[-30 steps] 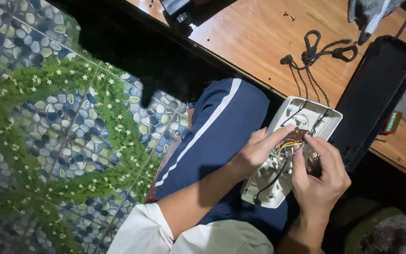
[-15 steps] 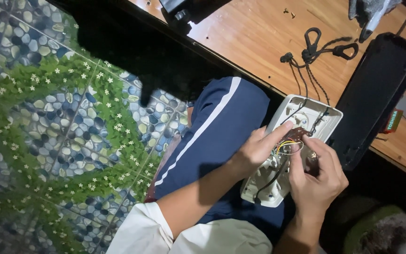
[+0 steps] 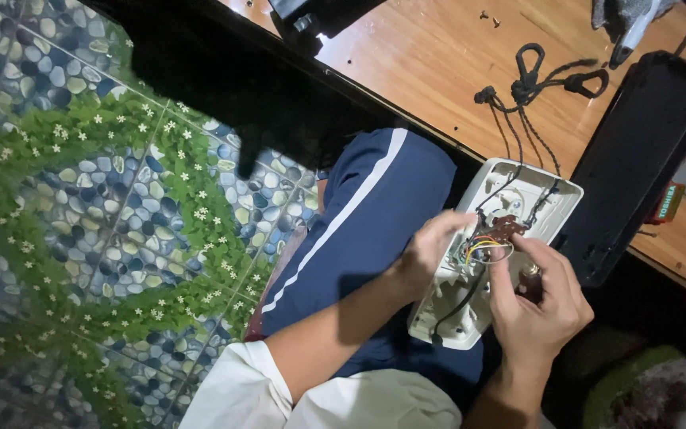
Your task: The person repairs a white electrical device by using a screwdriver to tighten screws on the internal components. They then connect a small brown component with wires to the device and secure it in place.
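Far left: floor (image 3: pixel 81 199) tiled with pebble and green leaf print. Then knee in navy trousers (image 3: pixel 367 214) with a white stripe, carrying the work.

Left hand (image 3: pixel 430 254) closed on the left edge of the white plastic housing (image 3: pixel 553 195), thumb curled over the rim, steadying it. Housing resting open side up on the lap, far end leaning against the table (image 3: pixel 438 56) edge. Inside the shell: a small brown circuit board (image 3: pixel 506 229), a bunch of thin coloured wires (image 3: pixel 482 248) in yellow, blue and red, a thicker black cable (image 3: pixel 458 306) running toward the near end, moulded ribs. Nothing else made out in there.

Right hand (image 3: pixel 537 306) just right of the wires, fingers pinched together on a small dark part (image 3: pixel 529 278); what it is, too small to tell. Index fingertip touching the wire bunch.

Handling, as a guess: shell light and stiff, smooth, likely to slide off the knee, best gripped by the rim walls. Wires soft, thin, easy to tear at the joints; board fragile, better taken by its edges.

Further right on the table: twisted black cord (image 3: pixel 529 87) running into the housing, long black casing (image 3: pixel 645 159) lying flat, two small screws (image 3: pixel 490 17) loose near the top.
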